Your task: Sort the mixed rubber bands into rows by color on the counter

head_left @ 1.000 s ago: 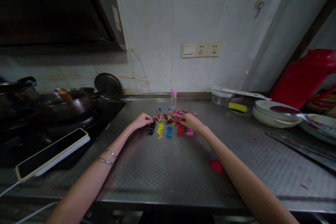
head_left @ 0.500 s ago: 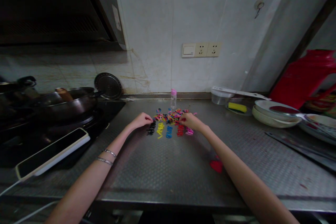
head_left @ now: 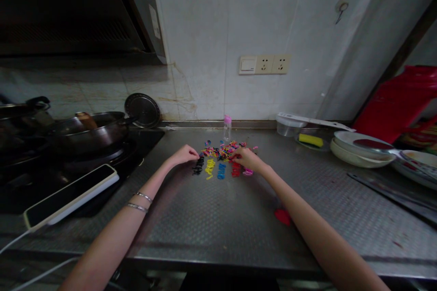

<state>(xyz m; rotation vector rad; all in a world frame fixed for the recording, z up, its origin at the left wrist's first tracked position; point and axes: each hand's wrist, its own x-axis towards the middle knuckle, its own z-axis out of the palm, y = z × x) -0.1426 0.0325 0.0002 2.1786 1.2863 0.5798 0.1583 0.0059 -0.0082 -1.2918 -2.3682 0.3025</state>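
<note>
Far left: phone (head_left: 70, 195) on a cable, parked across the stove edge beside the pan (head_left: 92, 129), well clear of the fiddly stuff. Then the left hand (head_left: 182, 155), resting on the steel counter (head_left: 211, 223), fingertips curled down right at the black pile (head_left: 198, 166); too small to tell if pinching a band or just touching. Next along, a tidy row: yellow pile (head_left: 209, 167), blue pile (head_left: 221, 171), red pile (head_left: 235, 169), pink pile (head_left: 248, 172), colours kept apart, probably to stop any mixing back in. Just behind the row, the mixed heap (head_left: 221, 150) of tiny rubber bands, plus a pink-capped bottle (head_left: 227, 128) upright just beyond. Right hand (head_left: 247, 158) at the heap's right end, above the red pile, fingers bunched together; can't tell whether closed on anything. Further right, sponge (head_left: 310, 139) and stacked plates (head_left: 362, 154), well apart.
</note>
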